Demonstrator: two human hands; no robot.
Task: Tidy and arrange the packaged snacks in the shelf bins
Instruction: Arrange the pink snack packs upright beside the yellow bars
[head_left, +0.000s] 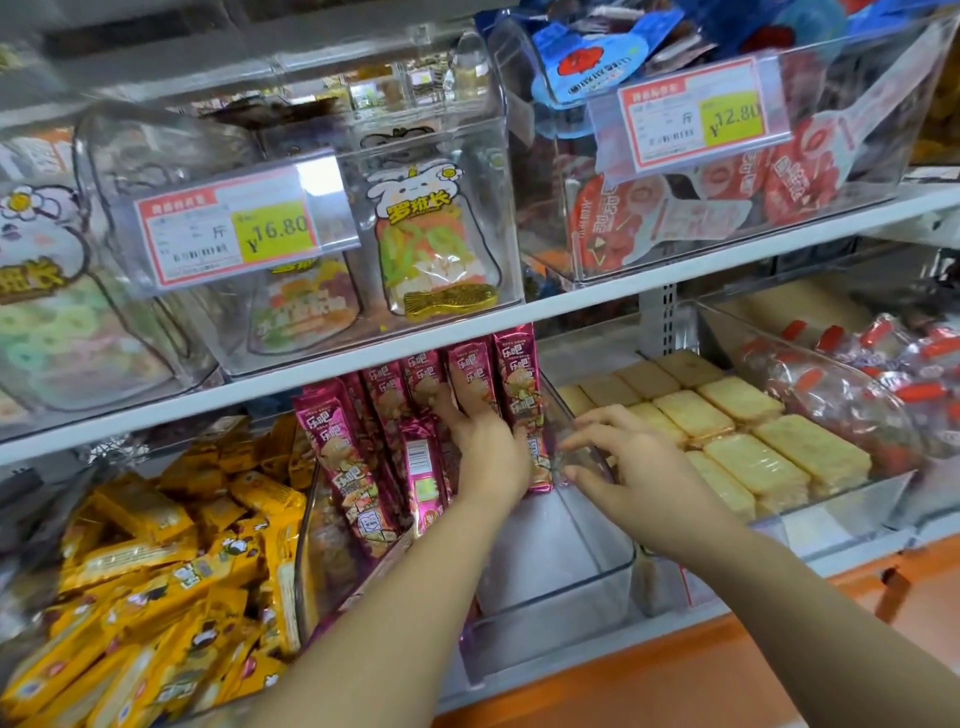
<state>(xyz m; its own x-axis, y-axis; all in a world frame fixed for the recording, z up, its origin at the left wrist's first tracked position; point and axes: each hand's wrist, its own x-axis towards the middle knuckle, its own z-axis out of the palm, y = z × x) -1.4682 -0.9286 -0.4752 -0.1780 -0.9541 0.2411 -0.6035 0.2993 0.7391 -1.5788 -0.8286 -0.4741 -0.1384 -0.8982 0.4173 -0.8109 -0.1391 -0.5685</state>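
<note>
Several magenta snack packs (415, 410) stand upright in a row at the back of a clear shelf bin (587, 592) on the lower shelf. My left hand (485, 447) reaches into the bin and presses flat against the right-hand packs, fingers spread on them. My right hand (618, 462) hovers at the bin's right wall, its fingertips pinching the edge of the rightmost magenta pack (524, 415). The front half of this bin shows its bare white floor.
A bin of yellow snack packs (171, 571) lies to the left, a bin of pale biscuit packs (737, 441) to the right, then red-and-white candies (872, 374). The upper shelf holds clear bins with price tags (234, 228) (696, 114). An orange shelf edge (675, 680) runs below.
</note>
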